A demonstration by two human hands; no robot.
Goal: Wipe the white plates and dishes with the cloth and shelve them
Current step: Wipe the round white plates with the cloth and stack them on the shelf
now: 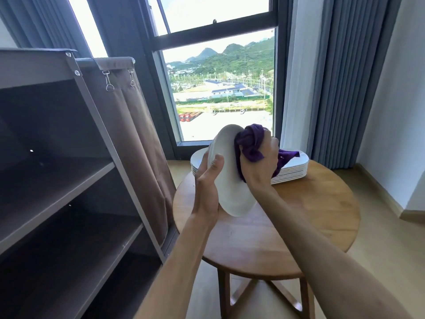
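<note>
Plate (pixel 230 180) is held on edge, tilted, above the round table (pixel 299 226). Left hand (pixel 207 180) grips its left rim, thumb on the near face, fingers hidden behind. Right hand (pixel 259 164) is clenched on a bunched purple cloth (pixel 250 141), pressing it against the plate's upper right face. Both forearms extend forward. Two stacks of white dishes (pixel 292 169) sit behind on the table. Shelf unit (pixel 69 180) stands left.

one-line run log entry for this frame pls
step: wiping | left hand: holds white plate tilted above table | right hand: presses purple cloth on plate | shelves: no dishes visible
</note>
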